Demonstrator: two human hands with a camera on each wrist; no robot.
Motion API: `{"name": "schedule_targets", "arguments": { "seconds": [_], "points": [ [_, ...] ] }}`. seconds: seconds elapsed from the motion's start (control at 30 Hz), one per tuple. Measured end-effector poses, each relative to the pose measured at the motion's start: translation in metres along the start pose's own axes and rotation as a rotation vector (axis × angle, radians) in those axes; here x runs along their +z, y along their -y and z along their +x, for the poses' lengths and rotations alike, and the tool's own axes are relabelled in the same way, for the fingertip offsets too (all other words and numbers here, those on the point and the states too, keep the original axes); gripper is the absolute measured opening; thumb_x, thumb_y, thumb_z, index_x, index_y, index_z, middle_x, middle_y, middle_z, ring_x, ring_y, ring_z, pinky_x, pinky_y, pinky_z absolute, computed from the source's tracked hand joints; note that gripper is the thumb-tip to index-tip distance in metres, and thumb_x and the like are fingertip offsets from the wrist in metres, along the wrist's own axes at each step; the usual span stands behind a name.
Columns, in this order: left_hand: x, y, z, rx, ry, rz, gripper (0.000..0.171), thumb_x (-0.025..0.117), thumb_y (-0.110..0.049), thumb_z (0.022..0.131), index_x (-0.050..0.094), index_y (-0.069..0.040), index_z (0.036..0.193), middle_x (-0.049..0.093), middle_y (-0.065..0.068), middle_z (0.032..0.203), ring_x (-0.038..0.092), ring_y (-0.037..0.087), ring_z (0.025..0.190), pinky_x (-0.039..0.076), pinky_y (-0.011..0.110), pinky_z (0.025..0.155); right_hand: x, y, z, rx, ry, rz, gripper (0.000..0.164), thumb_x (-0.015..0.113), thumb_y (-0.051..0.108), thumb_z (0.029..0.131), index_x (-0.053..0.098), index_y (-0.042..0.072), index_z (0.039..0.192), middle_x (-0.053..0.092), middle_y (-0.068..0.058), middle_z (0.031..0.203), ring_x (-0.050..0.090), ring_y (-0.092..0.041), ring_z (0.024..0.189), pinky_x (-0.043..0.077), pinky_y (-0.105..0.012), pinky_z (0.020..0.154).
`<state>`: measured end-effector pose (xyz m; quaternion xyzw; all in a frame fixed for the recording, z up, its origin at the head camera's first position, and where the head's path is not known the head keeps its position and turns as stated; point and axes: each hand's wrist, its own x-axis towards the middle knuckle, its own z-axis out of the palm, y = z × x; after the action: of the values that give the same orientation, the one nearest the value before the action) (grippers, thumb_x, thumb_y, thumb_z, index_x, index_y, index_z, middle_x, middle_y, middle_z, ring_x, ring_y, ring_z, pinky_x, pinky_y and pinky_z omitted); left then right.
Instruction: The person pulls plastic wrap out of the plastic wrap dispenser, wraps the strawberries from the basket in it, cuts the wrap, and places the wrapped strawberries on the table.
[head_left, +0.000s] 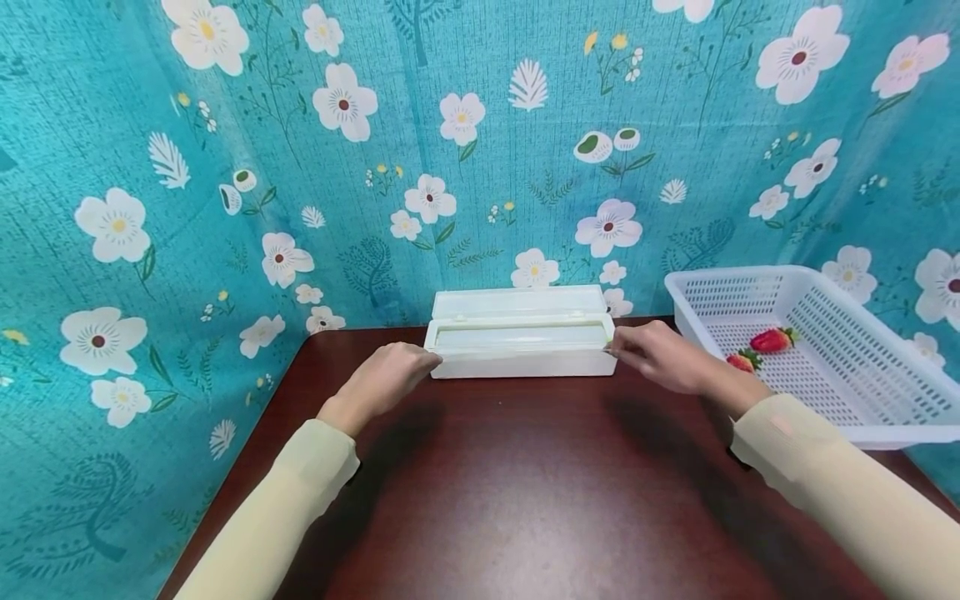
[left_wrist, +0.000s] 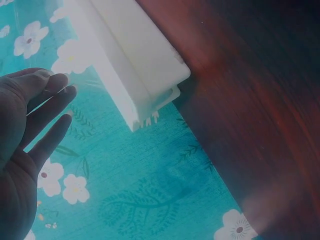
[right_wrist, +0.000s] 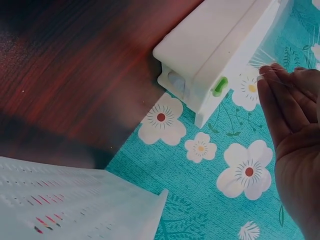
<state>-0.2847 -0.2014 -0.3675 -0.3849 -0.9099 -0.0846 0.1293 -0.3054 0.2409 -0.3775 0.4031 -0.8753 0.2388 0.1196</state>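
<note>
A long white cling film dispenser (head_left: 525, 365) stands at the table's far edge, its lid (head_left: 517, 301) raised at the back. My left hand (head_left: 392, 375) is at the dispenser's left end and pinches the edge of clear cling film (left_wrist: 89, 81) between thumb and fingertips. At the opposite end my right hand (head_left: 663, 354) pinches the film's other side, where fine creases fan out from the fingertips in the right wrist view. A small green piece (right_wrist: 220, 86) shows on the dispenser's end. The film's full extent is hard to see because it is transparent.
To the right stands a white perforated plastic basket (head_left: 738, 292) with two strawberries (head_left: 772, 340) in it. A teal flowered cloth (head_left: 480, 167) hangs behind and beside the dark red-brown table (head_left: 510, 483).
</note>
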Motion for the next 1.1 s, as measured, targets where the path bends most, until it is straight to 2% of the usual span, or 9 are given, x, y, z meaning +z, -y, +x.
{"name": "schedule_targets", "arguments": {
  "seconds": [0.13, 0.33, 0.57, 0.77, 0.97, 1.1],
  "points": [
    [-0.002, -0.002, -0.003, 0.003, 0.001, 0.007, 0.013, 0.072, -0.007, 0.096, 0.076, -0.016, 0.105, 0.072, -0.004, 0.084, 0.06, 0.009, 0.072, 0.052, 0.025, 0.069, -0.001, 0.003, -0.002, 0.004, 0.025, 0.001, 0.02, 0.071, -0.005, 0.092, 0.068, 0.015, 0.094, 0.071, 0.009, 0.089, 0.059, -0.006, 0.073, 0.053, -0.031, 0.066],
    [-0.005, -0.005, -0.006, 0.019, -0.027, 0.021, 0.016, 0.074, -0.006, 0.094, 0.076, -0.015, 0.107, 0.074, -0.002, 0.089, 0.063, 0.009, 0.075, 0.053, 0.026, 0.071, -0.003, 0.008, -0.006, -0.013, 0.044, -0.004, 0.022, 0.071, -0.004, 0.092, 0.067, 0.017, 0.093, 0.072, 0.009, 0.092, 0.066, -0.009, 0.081, 0.056, -0.034, 0.071],
    [-0.006, -0.011, -0.012, 0.041, -0.025, 0.039, 0.018, 0.075, -0.005, 0.094, 0.076, -0.013, 0.11, 0.075, -0.001, 0.09, 0.066, 0.01, 0.077, 0.055, 0.027, 0.073, -0.007, 0.015, -0.011, 0.027, 0.088, -0.015, 0.023, 0.073, -0.003, 0.091, 0.066, 0.019, 0.092, 0.071, 0.008, 0.092, 0.058, -0.005, 0.075, 0.052, -0.028, 0.065],
    [-0.01, -0.015, -0.016, 0.027, -0.033, 0.053, 0.026, 0.077, -0.004, 0.092, 0.076, -0.01, 0.118, 0.076, 0.001, 0.092, 0.068, 0.013, 0.08, 0.057, 0.029, 0.076, -0.011, 0.019, -0.012, 0.003, 0.082, -0.033, 0.023, 0.072, -0.003, 0.091, 0.066, 0.019, 0.094, 0.07, 0.009, 0.092, 0.057, -0.006, 0.074, 0.051, -0.027, 0.065],
    [-0.016, -0.019, -0.018, 0.028, -0.055, 0.046, 0.031, 0.078, -0.003, 0.09, 0.076, -0.008, 0.121, 0.077, 0.004, 0.097, 0.071, 0.015, 0.085, 0.058, 0.033, 0.081, -0.014, 0.024, -0.015, 0.014, 0.087, -0.018, 0.021, 0.074, -0.002, 0.091, 0.07, 0.015, 0.101, 0.074, 0.003, 0.099, 0.065, -0.008, 0.079, 0.057, -0.028, 0.07],
    [-0.019, -0.022, -0.02, 0.028, -0.053, 0.05, 0.032, 0.078, -0.003, 0.091, 0.075, -0.007, 0.122, 0.077, 0.005, 0.101, 0.072, 0.017, 0.088, 0.058, 0.034, 0.082, -0.015, 0.028, -0.018, 0.021, 0.096, -0.006, 0.02, 0.073, -0.001, 0.093, 0.071, 0.016, 0.102, 0.075, 0.003, 0.103, 0.065, -0.007, 0.081, 0.056, -0.028, 0.069]
  ]
}}
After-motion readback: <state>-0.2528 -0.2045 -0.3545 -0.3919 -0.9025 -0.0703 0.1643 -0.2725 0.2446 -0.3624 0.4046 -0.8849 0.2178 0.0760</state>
